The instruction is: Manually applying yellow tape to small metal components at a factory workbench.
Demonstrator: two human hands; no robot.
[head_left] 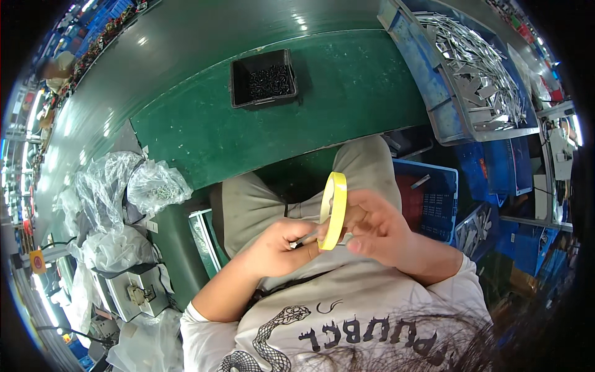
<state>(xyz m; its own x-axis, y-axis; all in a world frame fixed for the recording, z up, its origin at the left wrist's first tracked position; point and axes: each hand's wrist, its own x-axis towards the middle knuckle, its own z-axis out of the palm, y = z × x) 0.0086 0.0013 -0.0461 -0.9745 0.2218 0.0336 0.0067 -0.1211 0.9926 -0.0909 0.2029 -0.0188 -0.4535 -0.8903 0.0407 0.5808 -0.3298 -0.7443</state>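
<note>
Past our hair (474, 341), our left grip (282, 250) pinches a grey strip (305, 238), yellow tape (338, 214), running twelve-to-six, at its two o'clock against our right grip (381, 232), hold unclear.

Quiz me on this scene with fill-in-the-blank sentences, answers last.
The tape roll between the left hand and right hand is coloured ____.
The black bin stands on a table coloured ____.
Near the picture's upper ____ corner sits a crate of metal pieces.
The shirt bears a drawing of a ____.
Answers: yellow; green; right; snake.

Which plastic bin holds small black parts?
The small black rectangular plastic bin on the green tabletop; the large blue plastic bin at upper right holds silvery metal pieces.
</note>
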